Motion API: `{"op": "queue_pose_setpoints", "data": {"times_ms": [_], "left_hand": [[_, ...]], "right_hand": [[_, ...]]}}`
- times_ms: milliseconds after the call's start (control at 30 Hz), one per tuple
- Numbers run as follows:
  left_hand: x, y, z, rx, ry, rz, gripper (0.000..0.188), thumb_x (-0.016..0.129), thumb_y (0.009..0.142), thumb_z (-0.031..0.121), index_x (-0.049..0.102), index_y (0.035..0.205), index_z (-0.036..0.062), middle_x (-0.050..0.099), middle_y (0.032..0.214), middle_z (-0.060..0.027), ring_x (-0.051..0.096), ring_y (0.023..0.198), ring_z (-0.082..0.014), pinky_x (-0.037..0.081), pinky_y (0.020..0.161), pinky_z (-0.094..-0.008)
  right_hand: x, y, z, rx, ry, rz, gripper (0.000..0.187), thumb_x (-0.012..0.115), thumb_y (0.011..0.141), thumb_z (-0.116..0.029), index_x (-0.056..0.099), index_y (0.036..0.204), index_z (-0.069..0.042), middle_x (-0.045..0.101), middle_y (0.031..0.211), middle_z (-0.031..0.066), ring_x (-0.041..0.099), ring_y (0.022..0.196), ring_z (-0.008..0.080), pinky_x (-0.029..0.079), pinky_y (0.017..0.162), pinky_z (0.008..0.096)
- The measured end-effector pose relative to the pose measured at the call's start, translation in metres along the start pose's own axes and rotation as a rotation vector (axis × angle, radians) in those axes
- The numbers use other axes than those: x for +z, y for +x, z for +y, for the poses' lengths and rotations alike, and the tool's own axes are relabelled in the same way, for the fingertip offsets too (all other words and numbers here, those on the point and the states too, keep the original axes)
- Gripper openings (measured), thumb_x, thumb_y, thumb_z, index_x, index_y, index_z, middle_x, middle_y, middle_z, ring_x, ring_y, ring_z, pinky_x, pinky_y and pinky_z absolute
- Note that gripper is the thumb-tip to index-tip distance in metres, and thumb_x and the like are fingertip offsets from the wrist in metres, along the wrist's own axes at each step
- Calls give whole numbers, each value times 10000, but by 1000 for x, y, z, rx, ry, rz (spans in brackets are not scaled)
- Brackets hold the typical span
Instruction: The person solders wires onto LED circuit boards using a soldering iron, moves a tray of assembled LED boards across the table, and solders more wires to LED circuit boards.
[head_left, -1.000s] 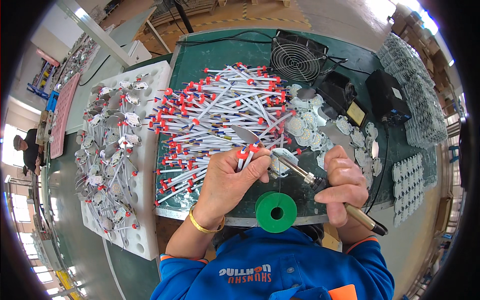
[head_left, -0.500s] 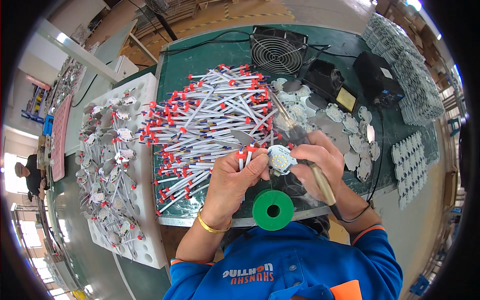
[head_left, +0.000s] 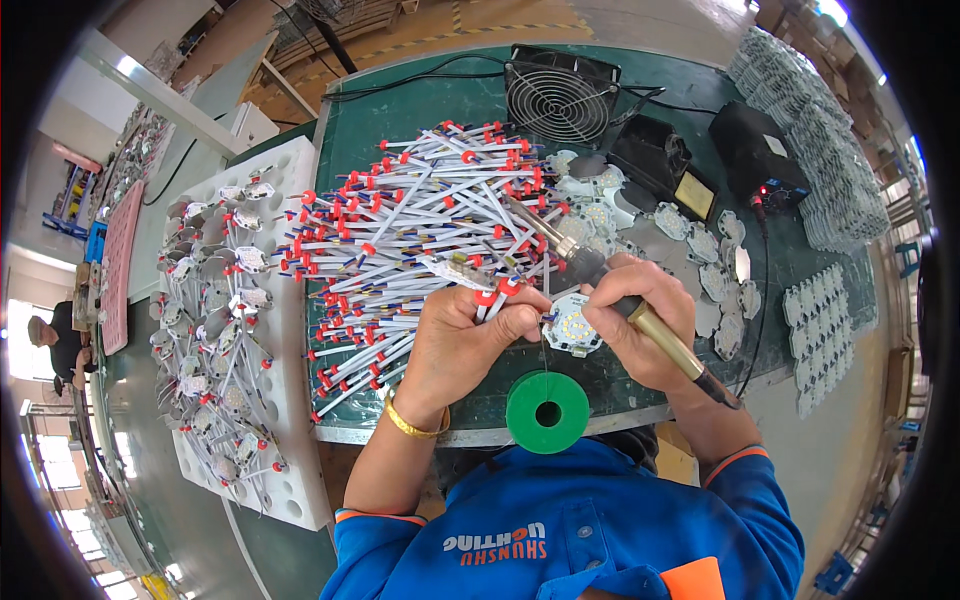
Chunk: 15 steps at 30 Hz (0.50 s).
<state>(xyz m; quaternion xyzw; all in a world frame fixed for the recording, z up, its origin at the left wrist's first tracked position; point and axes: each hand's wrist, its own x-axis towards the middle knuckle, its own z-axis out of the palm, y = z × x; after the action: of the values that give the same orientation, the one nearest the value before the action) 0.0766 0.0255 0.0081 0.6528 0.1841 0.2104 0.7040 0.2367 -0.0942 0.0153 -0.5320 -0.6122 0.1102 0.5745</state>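
Observation:
My left hand [head_left: 455,345] is closed round white cables with red collars [head_left: 497,295], and a pale board [head_left: 455,272] sticks out above its fingers. In my right hand [head_left: 650,325] lies a soldering iron [head_left: 668,348], its metal tip pointing up and left over the cable pile. The thumb and fingers of that same hand pinch a white LED board [head_left: 573,328] with yellow dots, close to my left fingertips. A thin solder wire runs from the green spool [head_left: 522,425] up toward my left fingers.
A pile of white cables [head_left: 420,220] covers the green bench's middle. White foam tray [head_left: 310,420] with wired boards stands left. Behind are a black fan [head_left: 560,100], an iron stand [head_left: 645,150] and a black box [head_left: 755,150]. Stacked board panels [head_left: 810,140] stand far right; loose boards [head_left: 705,245] lie nearer.
The LED board has shifted slightly right in my right hand. The iron's handle has swung down and right. The pale board above my left hand has moved left and turned.

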Motion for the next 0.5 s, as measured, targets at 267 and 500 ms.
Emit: {"op": "queue_pose_setpoints", "data": {"times_ms": [267, 500], "left_hand": [[16, 3, -22, -133, -224, -9, 286, 570, 872, 296, 616, 900, 14, 553, 679, 20, 449, 576, -45, 386, 529, -185], [15, 4, -26, -228, -367, -94, 443, 470, 880, 473, 531, 715, 66, 477, 590, 28, 421, 542, -55, 341, 506, -192]], "right_hand": [[11, -10, 4, 207, 320, 130, 171, 644, 771, -14, 513, 877, -41, 544, 776, 60, 493, 663, 144, 406, 649, 255], [10, -6, 8, 64, 29, 199, 196, 635, 776, 0, 501, 915, -31, 553, 772, 70, 519, 678, 144, 424, 623, 257]]}}
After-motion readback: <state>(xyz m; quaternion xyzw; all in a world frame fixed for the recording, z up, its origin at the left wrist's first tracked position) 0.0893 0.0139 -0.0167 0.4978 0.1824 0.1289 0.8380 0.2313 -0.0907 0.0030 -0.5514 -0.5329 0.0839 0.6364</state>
